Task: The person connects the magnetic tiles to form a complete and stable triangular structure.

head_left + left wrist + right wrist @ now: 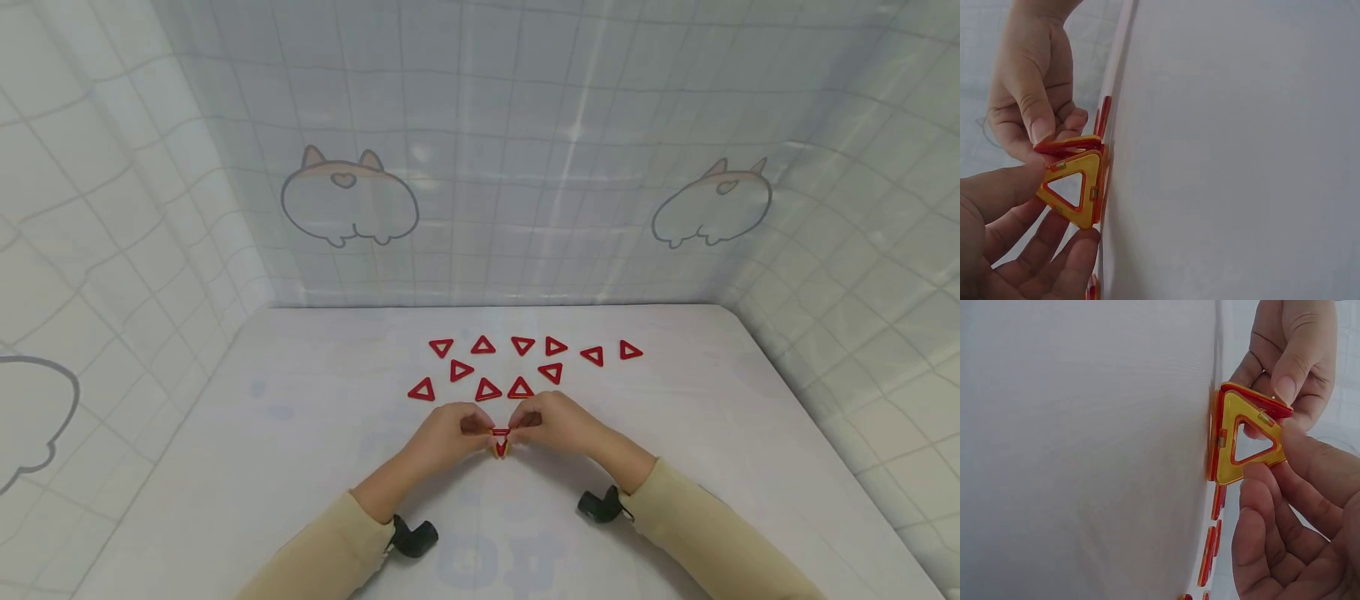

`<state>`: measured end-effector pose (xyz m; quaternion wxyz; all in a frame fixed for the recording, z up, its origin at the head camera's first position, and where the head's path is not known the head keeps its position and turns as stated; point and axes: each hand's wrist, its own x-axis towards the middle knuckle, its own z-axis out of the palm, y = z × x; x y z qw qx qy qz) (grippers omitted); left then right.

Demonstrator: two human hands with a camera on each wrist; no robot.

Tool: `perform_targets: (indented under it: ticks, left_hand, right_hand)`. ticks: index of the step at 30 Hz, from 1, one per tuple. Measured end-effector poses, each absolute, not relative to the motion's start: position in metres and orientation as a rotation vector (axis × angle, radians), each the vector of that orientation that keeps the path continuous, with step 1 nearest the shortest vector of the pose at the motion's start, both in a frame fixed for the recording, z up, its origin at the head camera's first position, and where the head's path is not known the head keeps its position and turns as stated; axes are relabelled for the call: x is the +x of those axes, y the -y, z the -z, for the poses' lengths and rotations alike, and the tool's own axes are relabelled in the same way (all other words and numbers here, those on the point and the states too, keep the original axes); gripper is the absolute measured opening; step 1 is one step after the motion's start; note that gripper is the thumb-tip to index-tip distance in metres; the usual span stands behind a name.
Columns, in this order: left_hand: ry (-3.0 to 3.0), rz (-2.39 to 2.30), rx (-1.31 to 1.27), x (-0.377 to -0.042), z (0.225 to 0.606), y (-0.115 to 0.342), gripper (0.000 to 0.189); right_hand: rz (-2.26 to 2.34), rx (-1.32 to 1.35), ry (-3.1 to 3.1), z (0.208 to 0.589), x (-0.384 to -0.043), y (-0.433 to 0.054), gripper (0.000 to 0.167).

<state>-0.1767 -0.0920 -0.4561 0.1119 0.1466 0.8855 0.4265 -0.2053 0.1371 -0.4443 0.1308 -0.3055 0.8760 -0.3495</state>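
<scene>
At the middle of the table, both hands work on a small assembly of triangular magnetic tiles. My left hand [442, 435] pinches one upright tile [1090, 181], yellow on its outer face, between thumb and fingers in the left wrist view. Opposite it, my right hand [561, 423] pinches another yellow-faced tile [1229, 434], seen in the right wrist view. Both tiles lean in toward each other, their tops close together at the thumbs. A red tile [501, 448] shows between the hands, low against the table.
Several loose red triangular tiles lie flat beyond the hands, among them one tile [487, 396] close ahead and one [630, 352] at the far right. The white table [315, 433] meets a grid-patterned curtain [495, 250] at its back edge. Dark wrist cameras sit by both sleeves.
</scene>
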Motion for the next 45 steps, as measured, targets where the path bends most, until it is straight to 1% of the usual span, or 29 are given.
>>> perform_targets:
  ticks: [7, 15, 18, 24, 27, 32, 38, 40, 45]
  left_hand:
    - [-2.577, -1.264, 0.424, -0.177, 0.457, 0.088, 0.016]
    - [-2.588, -1.261, 0.424, -0.174, 0.460, 0.084, 0.014]
    - [-2.610, -1.242, 0.389, -0.173, 0.459, 0.081, 0.020]
    - [-2.669, -1.141, 0.283, -0.170, 0.460, 0.073, 0.040]
    - [-2.687, -1.109, 0.259, -0.168, 0.461, 0.069, 0.043]
    - [-2.683, -1.112, 0.228, -0.167, 0.462, 0.067, 0.039]
    - [-2.646, -1.134, 0.269, -0.169, 0.459, 0.070, 0.034]
    - [-2.625, -1.148, 0.276, -0.170, 0.460, 0.071, 0.036]
    - [-2.591, -1.167, 0.268, -0.169, 0.461, 0.071, 0.048]
  right_hand:
    - [1.033, -0.904, -2.495, 0.443, -0.207, -0.137, 0.006]
    - [1.024, -0.911, -2.495, 0.444, -0.206, -0.136, 0.004]
    - [1.016, -0.918, -2.497, 0.444, -0.206, -0.135, 0.004]
    - [1.010, -0.889, -2.506, 0.437, -0.207, -0.143, 0.006]
    - [1.006, -0.856, -2.532, 0.429, -0.210, -0.151, 0.011]
    - [1.014, -0.758, -2.602, 0.414, -0.217, -0.167, 0.021]
    - [1.095, -0.612, -2.710, 0.400, -0.229, -0.198, 0.022]
    - [1.109, -0.558, -2.751, 0.400, -0.235, -0.211, 0.023]
    - [1.112, -0.406, -2.836, 0.409, -0.250, -0.240, 0.026]
